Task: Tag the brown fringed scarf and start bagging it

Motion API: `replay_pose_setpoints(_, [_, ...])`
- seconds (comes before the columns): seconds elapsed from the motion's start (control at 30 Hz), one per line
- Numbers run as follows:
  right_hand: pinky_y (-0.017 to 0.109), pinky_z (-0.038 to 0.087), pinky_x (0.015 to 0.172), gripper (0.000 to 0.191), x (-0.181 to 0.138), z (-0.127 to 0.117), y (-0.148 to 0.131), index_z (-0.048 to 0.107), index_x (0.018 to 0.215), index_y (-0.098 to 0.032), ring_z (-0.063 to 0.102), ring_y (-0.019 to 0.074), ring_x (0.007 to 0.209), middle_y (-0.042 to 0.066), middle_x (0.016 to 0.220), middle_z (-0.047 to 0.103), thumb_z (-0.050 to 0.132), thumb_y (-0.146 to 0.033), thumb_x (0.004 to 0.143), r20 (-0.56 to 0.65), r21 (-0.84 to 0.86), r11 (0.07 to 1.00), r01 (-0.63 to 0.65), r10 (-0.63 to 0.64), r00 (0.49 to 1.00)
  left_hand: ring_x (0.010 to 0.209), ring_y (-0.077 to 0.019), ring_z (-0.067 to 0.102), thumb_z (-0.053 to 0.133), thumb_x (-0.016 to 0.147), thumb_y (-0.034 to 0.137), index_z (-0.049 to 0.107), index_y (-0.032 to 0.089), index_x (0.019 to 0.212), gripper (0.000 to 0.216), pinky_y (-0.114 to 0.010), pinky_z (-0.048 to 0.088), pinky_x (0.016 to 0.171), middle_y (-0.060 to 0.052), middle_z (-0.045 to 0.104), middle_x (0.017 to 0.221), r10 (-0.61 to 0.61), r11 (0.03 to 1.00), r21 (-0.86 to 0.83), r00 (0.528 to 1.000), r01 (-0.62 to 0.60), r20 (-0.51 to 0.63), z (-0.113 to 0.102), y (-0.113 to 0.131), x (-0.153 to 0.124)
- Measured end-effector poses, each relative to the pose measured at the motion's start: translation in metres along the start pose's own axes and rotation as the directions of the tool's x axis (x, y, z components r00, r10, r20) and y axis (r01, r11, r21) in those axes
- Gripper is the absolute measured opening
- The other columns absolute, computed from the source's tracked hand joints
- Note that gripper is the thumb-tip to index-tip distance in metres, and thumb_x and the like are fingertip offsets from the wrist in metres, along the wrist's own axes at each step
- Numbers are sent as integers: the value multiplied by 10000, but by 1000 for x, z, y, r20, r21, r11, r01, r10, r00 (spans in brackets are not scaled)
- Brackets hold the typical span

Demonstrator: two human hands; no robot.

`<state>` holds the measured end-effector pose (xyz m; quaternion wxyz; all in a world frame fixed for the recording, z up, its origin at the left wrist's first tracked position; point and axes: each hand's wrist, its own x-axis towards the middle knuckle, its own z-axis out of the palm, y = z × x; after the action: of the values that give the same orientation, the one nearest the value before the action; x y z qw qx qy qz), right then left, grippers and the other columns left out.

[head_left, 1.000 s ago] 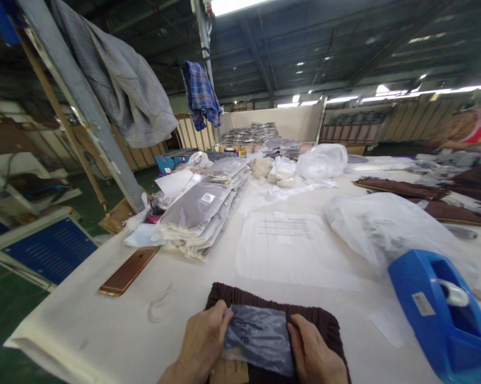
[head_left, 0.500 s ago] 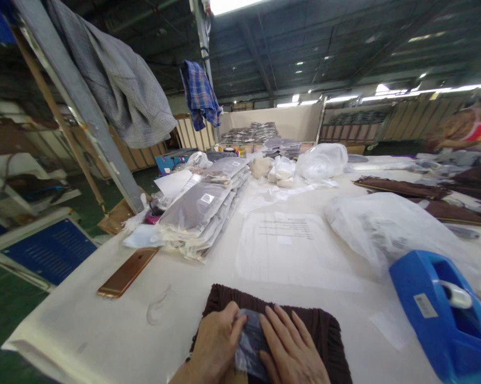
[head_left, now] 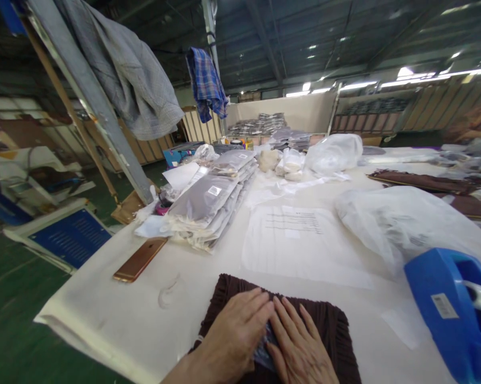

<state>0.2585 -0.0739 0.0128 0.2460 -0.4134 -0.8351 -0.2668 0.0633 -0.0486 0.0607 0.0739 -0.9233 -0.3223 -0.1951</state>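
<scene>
Right in front of me a dark brown gathered fabric piece [head_left: 330,325] lies flat on the white table [head_left: 144,320]. On its middle rests a small clear plastic packet [head_left: 265,346], mostly covered by my hands. My left hand [head_left: 238,328] lies over the packet's left and upper part, fingers stretched and close together. From the other side, my right hand [head_left: 300,344] presses down flat, its fingers slightly apart and its fingertips close to those of the left. Neither hand visibly grips anything.
A phone [head_left: 140,260] and a stack of bagged grey garments [head_left: 208,202] lie at left. Beyond the fabric is a printed plastic bag [head_left: 292,250]. At right stand a blue tape dispenser [head_left: 436,293] and a crumpled translucent bag [head_left: 404,218]. A metal post [head_left: 92,106] rises at left.
My left hand has moved from pinching the packet's upper left edge to lying flat across it. My right hand remains flat on it. The view has shifted slightly left.
</scene>
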Motion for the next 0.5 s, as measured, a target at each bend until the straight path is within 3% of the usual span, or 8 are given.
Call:
replay_pose_setpoints(0.03, [421,160,1064,376,0,0,-1,564,1166,-104,513,237,1111,110,1210,575,370,-274,892,2,8,1000,-7,7,1000,1213,-244,457,382,924,282,392,109,1300,413,-448,413,992,-133,525,1285,20,1000,-6,991,-20,129,2,1,3])
replay_pose_setpoints(0.1, [422,179,1054,378,-1,-1,-2,555,1176,-93,508,244,1121,120,1225,563,364,-270,902,11,30,999,-23,23,1000,1267,-287,390,431,909,390,344,115,1338,518,-574,343,1015,-135,446,1355,-47,999,-6,945,51,323,4,-3,4])
replay_pose_setpoints(0.17, [422,198,1042,385,-1,-1,-4,539,1198,-99,496,249,1137,117,1247,546,362,-290,914,23,58,997,-41,40,999,1278,-284,374,404,918,408,341,131,1344,512,-598,321,1021,-122,427,1370,-156,986,-2,918,169,365,1,-16,-5])
replay_pose_setpoints(0.2, [423,207,1036,390,-2,-2,-4,532,1205,-98,490,253,1144,118,1256,539,358,-295,917,27,72,996,-47,45,999,1286,-269,364,377,931,387,342,143,1345,482,-570,335,1027,-108,427,1373,-203,976,-6,922,217,330,-3,-22,-12])
replay_pose_setpoints(0.27, [427,223,1024,400,-2,-2,-4,516,1221,-93,482,259,1155,123,1270,525,348,-295,920,37,94,994,-57,53,998,1266,-222,400,339,947,321,359,150,1334,423,-460,402,1016,-99,476,1341,-289,955,-17,946,295,148,-13,-33,-32])
replay_pose_setpoints(0.37, [439,235,1013,411,-2,0,-3,506,1226,-79,481,270,1158,141,1275,517,334,-295,921,49,106,993,-52,47,998,1076,-166,566,404,923,226,475,160,1221,313,-293,491,909,-91,629,1122,-389,919,-11,901,394,-194,-32,-31,-69])
replay_pose_setpoints(0.43, [448,240,1009,410,-3,2,-3,509,1220,-79,485,275,1154,146,1270,519,333,-297,920,47,112,993,-49,44,998,927,-159,613,457,894,182,539,175,1121,241,-266,507,841,-72,657,963,-382,919,-11,886,393,-263,-40,-15,-96])
replay_pose_setpoints(0.5, [454,248,1006,405,-3,3,-3,511,1216,-80,488,277,1151,145,1264,525,336,-290,917,37,120,992,-47,43,998,855,-157,610,423,899,155,563,201,1075,230,-268,508,787,-59,643,882,-333,943,-42,921,331,-202,-40,6,-121])
